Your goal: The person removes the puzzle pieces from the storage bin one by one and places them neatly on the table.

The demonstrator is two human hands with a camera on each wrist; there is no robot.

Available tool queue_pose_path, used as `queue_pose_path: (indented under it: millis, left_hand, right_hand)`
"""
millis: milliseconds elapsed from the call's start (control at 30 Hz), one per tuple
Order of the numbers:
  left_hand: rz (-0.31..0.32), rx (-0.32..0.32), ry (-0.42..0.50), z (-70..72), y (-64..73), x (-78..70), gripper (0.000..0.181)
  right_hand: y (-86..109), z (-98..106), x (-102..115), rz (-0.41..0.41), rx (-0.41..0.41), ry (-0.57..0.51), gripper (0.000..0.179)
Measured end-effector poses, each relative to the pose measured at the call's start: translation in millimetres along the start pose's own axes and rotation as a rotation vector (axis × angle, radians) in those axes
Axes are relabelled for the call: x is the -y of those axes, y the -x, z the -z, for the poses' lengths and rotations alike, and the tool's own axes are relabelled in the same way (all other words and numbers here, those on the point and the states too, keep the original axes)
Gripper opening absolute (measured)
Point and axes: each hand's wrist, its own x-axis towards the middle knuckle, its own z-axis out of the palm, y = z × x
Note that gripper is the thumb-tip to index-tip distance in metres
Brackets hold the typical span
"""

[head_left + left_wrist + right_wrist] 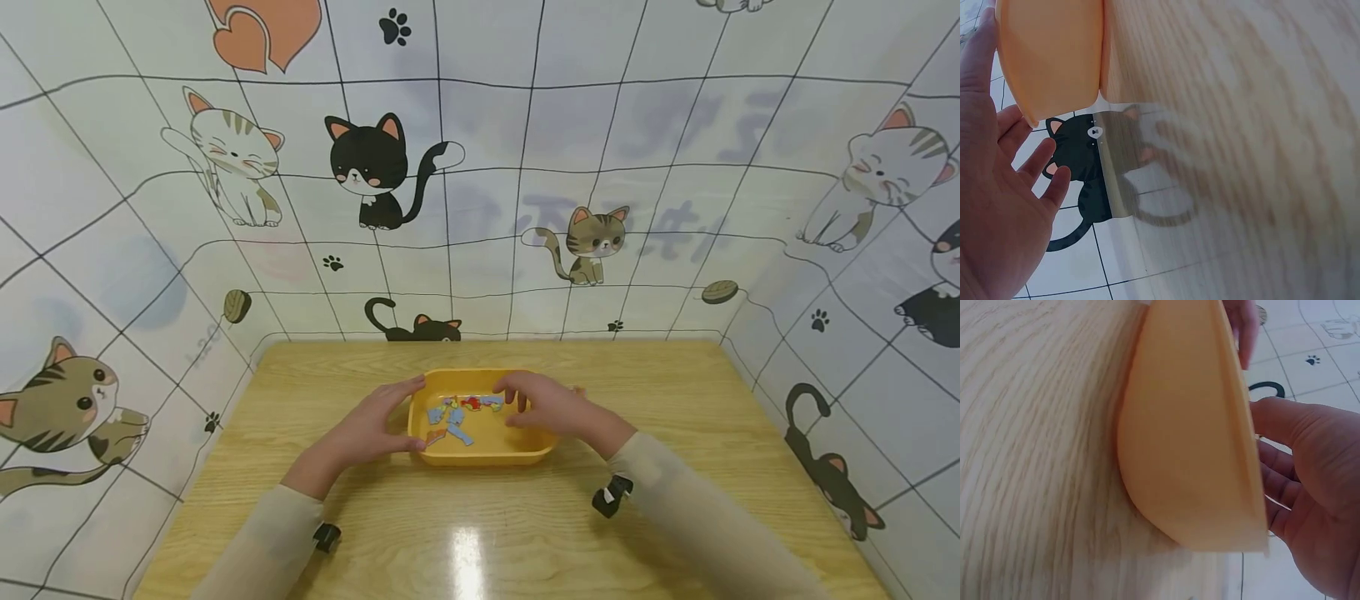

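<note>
A shallow yellow plastic tray (480, 458) sits on the table, with several small flat cut-out pieces inside, mostly in its left half. Among them are a red piece (471, 403), a light-blue strip (460, 434) and an orange piece (435, 436). My left hand (378, 423) grips the tray's left end, index finger at the back corner and thumb at the front one. Over the tray's right part, my right hand (551, 404) reaches in with bent fingers and thumb apart. In the right wrist view its fingertips are partly hidden behind the tray wall (1185, 425).
The wooden table (637, 375) meets a tiled-pattern backdrop (480, 192) with cartoon cats at the back and sides. A small orange-brown thing (579, 391) shows just past my right hand. Dark wrist cameras hang below both sleeves.
</note>
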Motion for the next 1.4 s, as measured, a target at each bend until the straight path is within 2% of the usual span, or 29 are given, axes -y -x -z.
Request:
queue_pose_path:
  millis: [200,500,667,900,1400]
  left_hand:
    - [0.039,0.031,0.001,0.9,-2.3,-4.0,0.101]
    - [0.034,0.028,0.000,1.4,-1.6,-2.7,0.104]
    - [0.025,0.025,0.007,1.7,-1.7,-3.0,0.103]
    - [0.023,0.025,0.011,0.7,-2.1,-1.7,0.103]
    - [0.040,0.037,0.009,1.9,-2.9,-1.4,0.102]
  right_hand:
    - [-14.5,-12,2,0.066,0.071,0.010,0.057]
    - [-35.9,-30,12,0.026,0.168,0.082,0.060]
    - [-46.8,-40,15,0.052,0.222,0.098,0.057]
    - [-52.6,-43,19,0.046,0.247,0.072,0.051]
    - [-61.1,-43,13,0.111,0.272,0.128,0.045]
